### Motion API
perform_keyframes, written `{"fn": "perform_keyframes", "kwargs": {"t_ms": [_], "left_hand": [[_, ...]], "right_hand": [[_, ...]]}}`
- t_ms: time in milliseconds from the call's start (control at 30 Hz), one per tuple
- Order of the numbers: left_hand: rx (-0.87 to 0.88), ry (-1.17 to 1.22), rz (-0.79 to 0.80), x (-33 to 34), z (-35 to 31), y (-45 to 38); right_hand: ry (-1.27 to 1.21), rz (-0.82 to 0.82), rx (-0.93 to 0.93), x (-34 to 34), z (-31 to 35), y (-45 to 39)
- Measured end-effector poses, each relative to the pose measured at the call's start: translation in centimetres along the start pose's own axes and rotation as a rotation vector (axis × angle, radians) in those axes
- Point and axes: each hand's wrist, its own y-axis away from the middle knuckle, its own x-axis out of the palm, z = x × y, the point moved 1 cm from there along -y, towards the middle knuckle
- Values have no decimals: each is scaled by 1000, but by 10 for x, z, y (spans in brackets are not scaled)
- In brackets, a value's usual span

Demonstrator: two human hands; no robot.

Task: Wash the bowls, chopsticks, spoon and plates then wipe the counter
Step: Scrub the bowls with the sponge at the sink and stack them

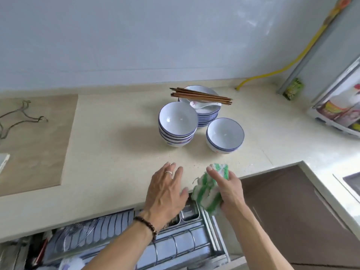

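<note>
Item: bowls, two stacks [177, 124] and [225, 135], mid-tabletop [109, 152], beside stacked plates [206, 112] carrying chopsticks [200, 96] and spoon [204, 104]. Glazed ceramic: likely heavy stacked, brittle, slippery when wet (best lifted by rim and underside). Cloth [210, 190], green-striped, soft, at the near edge, gripped by right hand [228, 190], fingers curled around it. Left hand [167, 190]: fingers straight and spread, flat over the tabletop edge.
</note>
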Motion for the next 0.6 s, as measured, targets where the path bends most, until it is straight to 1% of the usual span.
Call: {"fn": "perform_keyframes", "kwargs": {"t_ms": [67, 133, 200, 267, 433, 533, 600], "left_hand": [[20, 26, -20, 4, -30, -29], [14, 55, -6, 10, -59, -60], [-25, 78, 19, 21, -84, -91], [-83, 99, 33, 30, -99, -115], [-225, 97, 49, 51, -118, -165], [-295, 96, 47, 58, -119, -186], [-309, 99, 30, 63, -117, -196]], "right_hand": [[0, -47, -10, -27, 12, -23], [4, -122, -25, -54, 25, -54], [-6, -156, -38, -81, 39, -88], [37, -178, -25, -97, 53, -116], [196, -137, -56, -111, 84, -181], [343, -80, -93, -106, 93, -204], [456, -44, -124, -104, 95, -215]]}}
